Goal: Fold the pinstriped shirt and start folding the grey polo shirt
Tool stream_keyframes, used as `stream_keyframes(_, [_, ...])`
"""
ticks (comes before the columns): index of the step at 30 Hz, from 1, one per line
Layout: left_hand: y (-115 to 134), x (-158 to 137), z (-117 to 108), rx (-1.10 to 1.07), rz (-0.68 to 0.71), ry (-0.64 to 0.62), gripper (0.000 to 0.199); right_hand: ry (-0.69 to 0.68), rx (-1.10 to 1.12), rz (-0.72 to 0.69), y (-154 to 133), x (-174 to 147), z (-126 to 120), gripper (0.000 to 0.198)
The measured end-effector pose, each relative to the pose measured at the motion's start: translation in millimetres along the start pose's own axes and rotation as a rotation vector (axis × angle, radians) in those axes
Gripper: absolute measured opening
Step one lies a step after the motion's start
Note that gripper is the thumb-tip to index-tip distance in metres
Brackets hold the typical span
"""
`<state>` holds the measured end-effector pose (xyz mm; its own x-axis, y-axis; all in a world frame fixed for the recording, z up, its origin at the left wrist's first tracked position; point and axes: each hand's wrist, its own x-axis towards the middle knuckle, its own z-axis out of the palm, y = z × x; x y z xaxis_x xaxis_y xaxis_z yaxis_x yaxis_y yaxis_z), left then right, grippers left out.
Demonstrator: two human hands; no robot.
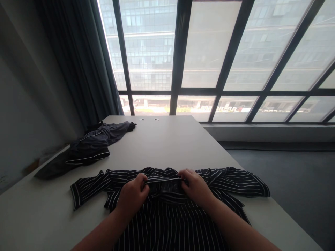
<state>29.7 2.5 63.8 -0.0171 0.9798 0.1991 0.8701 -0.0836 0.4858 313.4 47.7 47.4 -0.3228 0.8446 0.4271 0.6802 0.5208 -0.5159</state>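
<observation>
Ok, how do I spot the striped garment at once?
Find the white table running toward the windows. At its near end, the left hand and right hand pinch the striped garment. Unlike the dark garment beyond at left, with just a few pale lines, its black cloth carries many thin white stripes.

Bare forearms (232, 219) angle inward, left hand (133, 192) and right hand (195, 186) pinching, apart.

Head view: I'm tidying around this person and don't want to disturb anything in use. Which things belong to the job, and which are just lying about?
In use:
- striped garment, pinched by the left hand and right hand
- pale table under it

Lying about:
- dark clothing along the table's left side, untouched
</observation>
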Motion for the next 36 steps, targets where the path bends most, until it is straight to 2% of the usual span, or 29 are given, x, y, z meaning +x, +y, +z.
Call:
stream_keyframes(4, [-9.8, 8.3, -4.4, 0.072, -0.109, 0.017, 0.013, -0.034, -0.003, 0.085, 0.5, 1.8, -2.6, 0.016])
stream_keyframes(6, [-18.0, 12.0, -1.9, 0.090, -0.099, 0.040, 0.016, -0.056, 0.040, 0.026, -1.1, 1.5, -6.4, 0.017])
stream_keyframes(8, [-26.6, 15.2, 3.1, 0.091, -0.005, 0.120, 0.021, -0.118, 0.076, -0.103, -2.0, 0.6, -9.6, 0.029])
stream_keyframes(10, [-32.1, 16.8, 7.8, 0.098, 0.153, 0.232, 0.027, -0.189, 0.067, -0.225, -1.4, -0.6, -10.8, 0.048])
stream_keyframes(12, [-31.4, 15.3, 9.9, 0.093, 0.325, 0.293, 0.032, -0.230, 0.033, -0.309, 0.1, -1.9, -10.0, 0.068])
stream_keyframes(14, [-24.2, 10.0, 9.4, 0.041, 0.496, 0.244, 0.033, -0.240, -0.005, -0.368, 1.4, -3.0, -8.3, 0.076])
stream_keyframes(16, [-13.2, 2.2, 8.3, -0.042, 0.638, 0.103, 0.029, -0.237, -0.038, -0.391, 2.1, -3.4, -6.7, 0.067])
stream_keyframes(18, [-2.8, -5.6, 9.0, -0.104, 0.711, -0.059, 0.023, -0.234, -0.046, -0.383, 2.3, -3.0, -5.5, 0.055])
stream_keyframes(20, [3.8, -10.9, 12.2, -0.118, 0.732, -0.169, 0.030, -0.227, -0.029, -0.377, 1.9, -2.4, -4.7, 0.050])
stream_keyframes(22, [6.0, -12.9, 16.6, -0.116, 0.733, -0.209, 0.027, -0.200, -0.004, -0.373, 0.9, -1.8, -4.1, 0.050])
stream_keyframes(25, [4.2, -12.4, 21.0, -0.156, 0.684, -0.186, 0.011, -0.147, 0.038, -0.387, -1.8, -1.6, -3.9, 0.050])
stream_keyframes(31, [-3.1, -12.6, 24.4, -0.228, 0.580, -0.143, 0.012, -0.147, 0.158, -0.387, -7.6, -1.3, 3.0, 0.032])
stream_keyframes(36, [-6.1, -13.4, 27.0, -0.226, 0.601, -0.060, 0.014, -0.136, 0.310, -0.376, -12.3, -3.6, 10.3, 0.030])
